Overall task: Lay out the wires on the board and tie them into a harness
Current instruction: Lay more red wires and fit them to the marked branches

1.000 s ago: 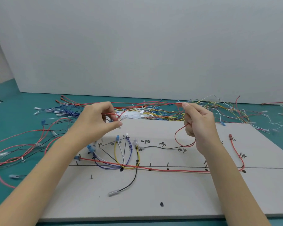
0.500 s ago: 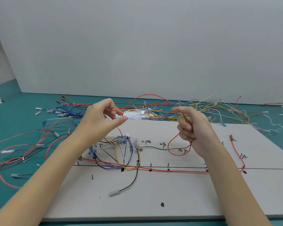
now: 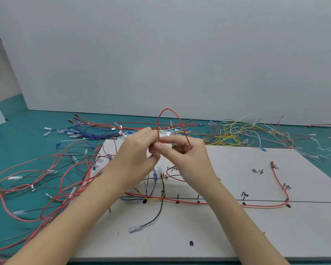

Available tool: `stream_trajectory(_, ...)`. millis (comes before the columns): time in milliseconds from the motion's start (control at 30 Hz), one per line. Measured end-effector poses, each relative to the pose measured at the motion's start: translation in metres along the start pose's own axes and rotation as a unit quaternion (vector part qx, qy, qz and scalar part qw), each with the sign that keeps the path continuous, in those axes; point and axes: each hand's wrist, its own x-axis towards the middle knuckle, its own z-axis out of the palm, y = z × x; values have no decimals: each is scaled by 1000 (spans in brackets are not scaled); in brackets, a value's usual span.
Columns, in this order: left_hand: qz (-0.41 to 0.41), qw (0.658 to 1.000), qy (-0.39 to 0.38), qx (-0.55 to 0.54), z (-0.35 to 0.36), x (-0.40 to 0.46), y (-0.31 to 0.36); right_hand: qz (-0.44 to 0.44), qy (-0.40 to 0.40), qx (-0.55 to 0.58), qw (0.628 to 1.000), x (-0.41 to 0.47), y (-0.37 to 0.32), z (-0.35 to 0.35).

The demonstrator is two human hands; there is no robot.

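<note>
Now two hands meet above the far middle of the board [image 3: 237, 236], fingertips touching. The left hand [image 3: 136, 150] and the right hand [image 3: 185, 155] both have fingers curled and pinch one red wire [image 3: 172, 111], which arches up between them in a single tall loop; its lower run seems to trail down behind the right wrist, though the hands hide most of it. On the board lie one long red wire [image 3: 260, 205] routed along the drawn line and up to a red terminal at the right, one black wire [image 3: 157, 215] ending in a clear sleeve, and a small fan of yellow, white and purple wires [image 3: 153, 196]; their exact count is hard to make out. Two loose heaps sit on the green table [image 3: 17, 142]: mostly red and black wires [image 3: 46, 188] at the left, yellow and white ones [image 3: 246, 131] at the back right. Half a second ago the hands were apart with a low loop; they have closed together and the loop stands taller.
</note>
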Motion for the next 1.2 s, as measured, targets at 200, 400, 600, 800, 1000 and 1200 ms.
stream_trajectory(200,-6,1000,-2,-7,0,-1,0,-25,27,-75,997,-3,4,-1)
stream_trajectory(400,-118,985,-48,116,-8,-5,-25,-1,79,-6,997,-1,-1,-12)
stream_trajectory(600,-184,937,-23,296,-40,0,-65,-19,181,-39,983,5,-3,-39)
stream_trajectory(800,-284,905,115,295,-91,-9,-126,52,346,86,933,19,-5,-109)
stream_trajectory(1000,-472,841,143,224,-121,-40,-168,119,312,204,920,11,2,-120)
stream_trajectory(1200,-445,888,108,52,-90,-16,-141,177,186,368,894,11,3,-113)
